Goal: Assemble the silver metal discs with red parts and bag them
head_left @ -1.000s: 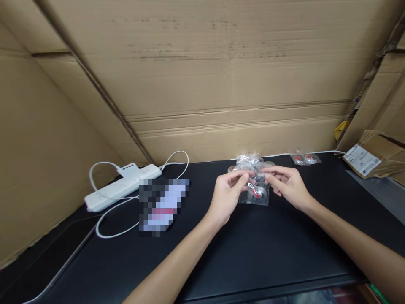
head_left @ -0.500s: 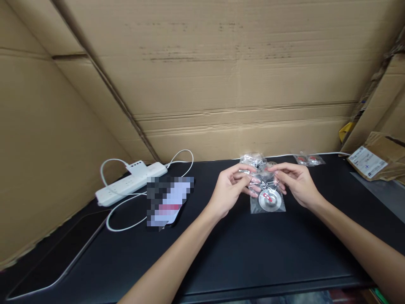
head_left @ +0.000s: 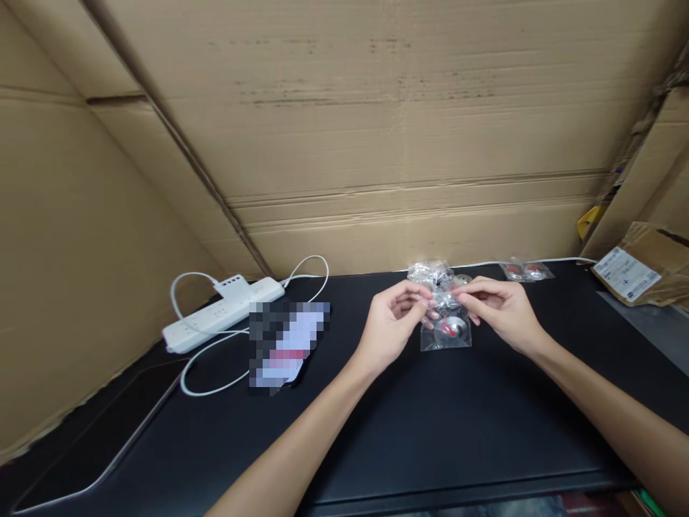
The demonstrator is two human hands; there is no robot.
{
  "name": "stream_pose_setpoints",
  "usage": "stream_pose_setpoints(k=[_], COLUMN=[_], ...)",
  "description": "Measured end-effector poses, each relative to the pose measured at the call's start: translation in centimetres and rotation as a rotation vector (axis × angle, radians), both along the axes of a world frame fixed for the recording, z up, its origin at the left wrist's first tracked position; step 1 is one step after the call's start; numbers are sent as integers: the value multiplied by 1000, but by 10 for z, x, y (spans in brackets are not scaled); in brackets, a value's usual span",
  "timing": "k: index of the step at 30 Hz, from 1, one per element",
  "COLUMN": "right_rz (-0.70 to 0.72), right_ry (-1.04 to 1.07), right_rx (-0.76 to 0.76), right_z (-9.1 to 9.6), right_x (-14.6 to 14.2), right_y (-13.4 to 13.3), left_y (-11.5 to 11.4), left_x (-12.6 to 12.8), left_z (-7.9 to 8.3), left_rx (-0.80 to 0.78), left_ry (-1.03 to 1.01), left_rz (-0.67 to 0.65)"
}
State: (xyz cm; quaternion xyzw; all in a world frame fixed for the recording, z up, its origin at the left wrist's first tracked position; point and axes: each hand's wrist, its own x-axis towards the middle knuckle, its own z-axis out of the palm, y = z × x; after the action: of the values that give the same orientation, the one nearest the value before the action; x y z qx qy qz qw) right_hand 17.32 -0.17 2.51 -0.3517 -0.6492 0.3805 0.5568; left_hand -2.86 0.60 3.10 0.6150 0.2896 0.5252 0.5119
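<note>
Both of my hands pinch the top edge of a small clear plastic bag (head_left: 448, 332) that holds a round silver disc with a red mark. My left hand (head_left: 392, 327) grips the bag's left corner with thumb and fingers. On the other corner, my right hand (head_left: 498, 309) pinches in the same way. The bag hangs just above the black table (head_left: 430, 431). Right behind it lies a pile of similar clear bags (head_left: 430, 273) with discs inside.
A white power strip (head_left: 223, 314) with its cable lies at the left, next to a pixelated phone-like object (head_left: 285, 346). Two more bagged discs (head_left: 522, 271) sit at the back right. A torn cardboard box (head_left: 638, 269) is at the far right. Cardboard walls enclose the table.
The bag with the disc hung lower and larger half a second ago; now both hands have drawn it up and slightly back toward the pile. The camera view shifted a little.
</note>
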Motion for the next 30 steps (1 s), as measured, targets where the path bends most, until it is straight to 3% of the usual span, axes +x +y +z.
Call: stream_pose_setpoints(k=[9,17,21,30], right_rz=[73,106,141,291], right_ry=[-80,-165,-169,-137], right_rx=[-91,-78,-133,-278], right_z=[-5,-6,-6,-4], right_x=[0,-1,-2,9], right_y=[2,-1,-1,3], left_y=[-5,-6,-2,3], left_x=[3,5,2,-7], left_z=[-6,-11,-10,1], left_rx=[68,-16,-3,-133], left_ry=[80,204,323,297], left_rz=[-43,-106,-139,-276])
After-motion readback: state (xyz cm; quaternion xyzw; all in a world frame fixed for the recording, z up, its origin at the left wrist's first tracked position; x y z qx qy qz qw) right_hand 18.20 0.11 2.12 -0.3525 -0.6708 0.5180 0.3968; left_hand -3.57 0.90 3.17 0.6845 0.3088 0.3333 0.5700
